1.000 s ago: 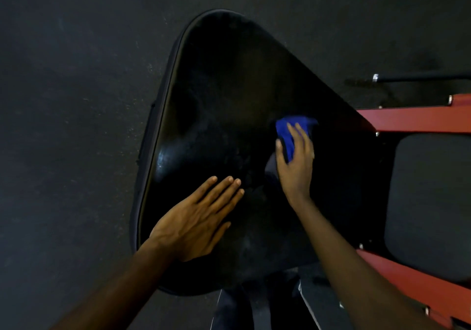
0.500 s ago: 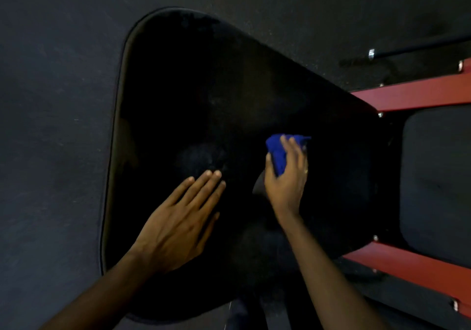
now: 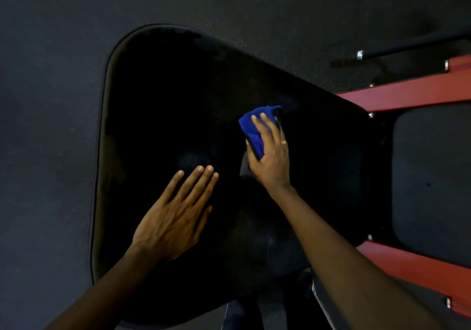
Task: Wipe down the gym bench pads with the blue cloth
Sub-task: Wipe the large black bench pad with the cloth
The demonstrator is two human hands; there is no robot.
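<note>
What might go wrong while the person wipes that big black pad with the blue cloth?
The blue cloth is bunched small under the right hand, so it may miss parts of the wide bench pad. The left hand rests flat on the pad and may leave fresh marks. A long swipe rightward might bump knuckles on the red frame.

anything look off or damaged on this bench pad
Nothing stands out. The black pad shows no tear or spill in this dim light. The left hand rests flat on it, the right hand holds the blue cloth against it, and the red frame looks straight.
</note>
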